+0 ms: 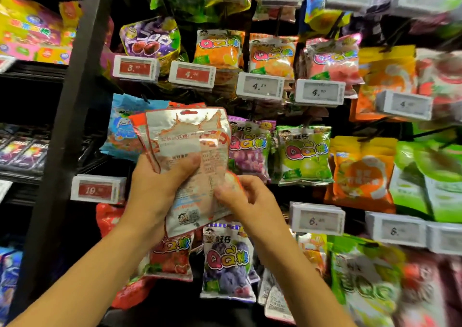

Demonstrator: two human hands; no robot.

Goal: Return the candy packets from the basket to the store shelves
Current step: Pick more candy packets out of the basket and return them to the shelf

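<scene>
Both forearms come up from the bottom edge, meeting mid-frame. Left hand (160,184) grips a silver-and-red candy packet (190,156) from behind, thumb pressed across its printed back, fingers curled round the left edge. There look to be at least two packets stacked in that grip, a second red-edged one offset just behind the front one; can't tell the exact count. Right hand (246,196) pinches the packet's lower right edge between thumb and fingertips. Packet held upright, back side facing camera, hang-hole at top, in front of the hanging candy display and overlapping a blue packet (120,131) on the left and a purple grape packet (246,149) on the right. Whether the hang-hole is on a peg: cannot tell. Green apple packet (303,154) hangs just beside the purple one. Below the hands: a strawberry packet (171,256) and a grape packet (226,264) on the lower row. Upper row has orange packets (218,49) and a pink one (332,59), with price tags (260,85) clipped in front of each peg. Red-faced tag (97,189) sits left of the left wrist. Dark upright post (72,101) splits this bay from the shelves on the left. Right side of frame is motion-blurred.
</scene>
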